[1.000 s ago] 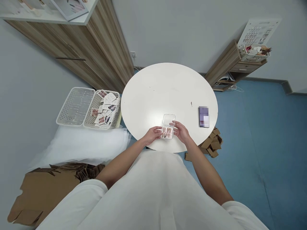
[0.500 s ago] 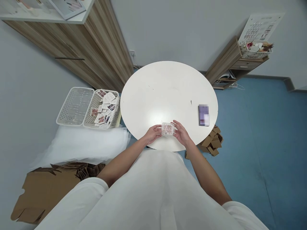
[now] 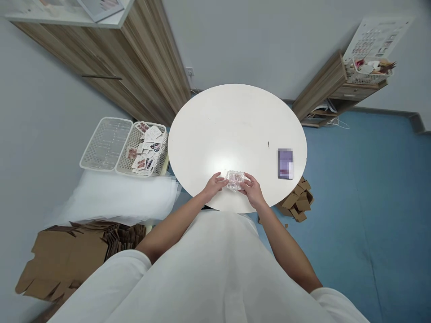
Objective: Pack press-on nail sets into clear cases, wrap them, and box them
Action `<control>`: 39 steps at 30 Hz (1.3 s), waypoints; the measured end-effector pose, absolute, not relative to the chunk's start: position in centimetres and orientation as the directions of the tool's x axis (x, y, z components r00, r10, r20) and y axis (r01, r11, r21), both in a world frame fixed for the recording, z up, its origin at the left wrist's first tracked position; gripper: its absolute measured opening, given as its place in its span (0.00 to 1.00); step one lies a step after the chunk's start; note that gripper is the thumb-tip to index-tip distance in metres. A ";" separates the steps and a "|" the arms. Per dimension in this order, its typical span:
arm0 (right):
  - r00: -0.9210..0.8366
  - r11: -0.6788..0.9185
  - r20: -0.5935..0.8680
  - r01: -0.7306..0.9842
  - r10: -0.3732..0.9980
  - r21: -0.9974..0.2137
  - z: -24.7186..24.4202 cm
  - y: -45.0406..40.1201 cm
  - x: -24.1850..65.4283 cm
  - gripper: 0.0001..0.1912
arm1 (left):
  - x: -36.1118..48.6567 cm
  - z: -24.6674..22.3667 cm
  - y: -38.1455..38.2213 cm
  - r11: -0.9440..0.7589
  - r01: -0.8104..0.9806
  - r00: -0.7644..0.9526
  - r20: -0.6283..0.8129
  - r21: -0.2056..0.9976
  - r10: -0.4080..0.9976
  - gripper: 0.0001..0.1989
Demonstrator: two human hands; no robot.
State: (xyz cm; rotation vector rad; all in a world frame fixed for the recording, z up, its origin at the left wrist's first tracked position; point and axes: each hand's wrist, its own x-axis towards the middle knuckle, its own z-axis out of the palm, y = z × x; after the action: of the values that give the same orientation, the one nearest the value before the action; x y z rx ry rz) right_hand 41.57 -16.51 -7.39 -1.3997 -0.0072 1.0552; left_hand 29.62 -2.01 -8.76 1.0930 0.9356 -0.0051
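Observation:
A small clear plastic box (image 3: 235,178) with pinkish pieces inside is between my hands, at the near edge of the white round table (image 3: 235,121). My right hand (image 3: 253,189) grips its right end, thumb at the near corner and fingers at the far side. On the other end, the fingertips of my left hand (image 3: 213,185) close on the left edge. Whether the box rests on the tabletop or hangs just above it, I cannot tell.
A purple booklet-like item (image 3: 285,163) lies at the table's right. Left of the table are a white basket of printed cards (image 3: 144,150), a basket of clear plastic pieces (image 3: 107,144), white sheets (image 3: 117,197) and flattened cardboard (image 3: 70,255). Cardboard boxes (image 3: 296,199) lie on the floor at right.
My right hand has shifted its hold, its thumb now at the box's near right corner. The left fingers have changed their pose at the left edge, and the box has turned slightly.

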 end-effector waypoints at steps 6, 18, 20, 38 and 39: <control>0.581 -0.234 -0.560 -0.541 0.591 -0.808 -7.5 -16.0 41.8 0.29 | 29.9 -9.1 -3.0 0.581 0.371 0.673 -0.641 0.724 0.369 0.21; 0.560 -0.357 -0.562 -0.439 0.609 -0.824 -9.1 -10.0 40.0 0.23 | 27.7 -10.5 -1.0 0.479 0.273 0.500 -0.548 0.834 0.671 0.22; 0.566 -0.345 -0.534 -0.413 0.628 -0.843 -9.0 -8.0 38.8 0.22 | 26.8 -10.6 0.6 0.430 0.285 0.479 -0.516 0.857 0.710 0.21; 0.492 -0.426 -0.568 -0.379 0.660 -0.822 -11.5 11.1 33.3 0.25 | 22.5 -14.2 18.8 0.291 0.452 0.376 -0.476 0.843 0.795 0.26; 0.506 -0.431 -0.571 -0.375 0.647 -0.821 -11.6 11.6 33.4 0.25 | 22.6 -14.3 19.1 0.278 0.457 0.383 -0.469 0.845 0.796 0.25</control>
State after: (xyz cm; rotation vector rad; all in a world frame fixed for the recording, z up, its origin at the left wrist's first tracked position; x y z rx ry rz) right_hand 33.36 11.60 -11.57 -1.6550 -0.2352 1.1662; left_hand 22.60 19.13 -14.33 1.3573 1.2486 0.3333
